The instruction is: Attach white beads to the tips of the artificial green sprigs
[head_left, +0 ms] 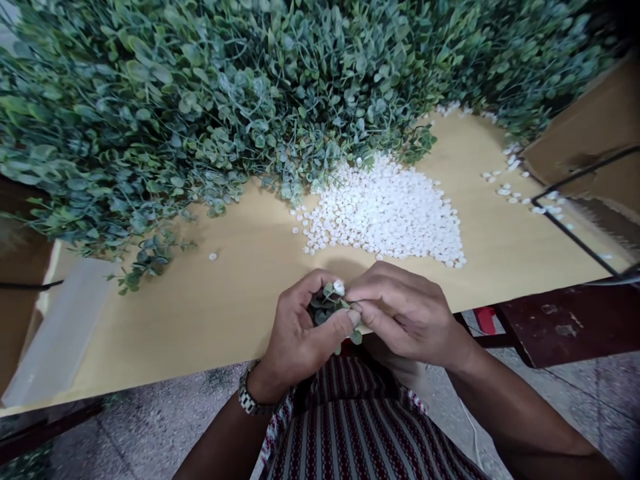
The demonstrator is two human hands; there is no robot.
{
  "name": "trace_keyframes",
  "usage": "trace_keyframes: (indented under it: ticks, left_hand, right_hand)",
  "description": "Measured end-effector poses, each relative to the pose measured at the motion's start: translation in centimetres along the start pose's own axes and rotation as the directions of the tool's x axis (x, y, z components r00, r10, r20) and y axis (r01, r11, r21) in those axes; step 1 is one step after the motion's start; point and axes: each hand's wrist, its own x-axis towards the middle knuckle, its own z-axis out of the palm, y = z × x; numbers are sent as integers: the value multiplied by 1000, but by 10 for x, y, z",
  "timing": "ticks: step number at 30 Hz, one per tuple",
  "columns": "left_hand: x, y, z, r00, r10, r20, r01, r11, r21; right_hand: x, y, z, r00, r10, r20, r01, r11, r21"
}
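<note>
My left hand [307, 330] is closed around a small green leafy sprig [325, 307], its thumb pressed on the stems. A white piece [339, 287] shows at the top of the sprig, between the hands. My right hand [405, 310] has thumb and index finger pinched at the sprig's stem, beside the white piece; what exactly lies between the fingertips is too small to tell. Just beyond my hands, a heap of small white pieces [385, 210] is spread on the tan tabletop [200, 320].
A large mass of green artificial foliage [225, 100] covers the back of the table. Cardboard [590, 127] and a black metal frame [575, 237] stand at the right, near scattered white pieces. A translucent strip [63, 333] lies at the left edge. A dark red bench [570, 327] is lower right.
</note>
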Motion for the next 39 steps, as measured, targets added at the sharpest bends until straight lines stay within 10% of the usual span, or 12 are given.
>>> trace_keyframes:
  ticks: [8, 15, 26, 33, 36, 39]
  left_hand:
    - [0, -5, -3, 980, -164, -117, 139, 971, -196]
    - [5, -8, -2, 937, -146, -318, 85, 977, -198]
    - [2, -14, -4, 986, 4, -169, -23, 994, -110]
    - [3, -5, 4, 972, 7, -237, -15, 999, -32]
    - [3, -3, 3, 978, 12, -208, -19, 999, -27]
    - [3, -3, 2, 990, 60, -127, -61, 998, -5]
  right_hand:
    - [-4, 9, -1, 995, -82, -64, 70, 982, -174]
    - [2, 42, -34, 990, 134, 54, -69, 769, -635]
    - [-7, 30, -23, 951, 226, 212, 26, 623, -782]
    - [-13, 27, -18, 976, 192, 99, -107, 827, -551]
    - [-10, 15, -15, 951, 310, 1, -308, 946, -97]
    - [-6, 6, -10, 893, 446, 61, -438, 830, 344]
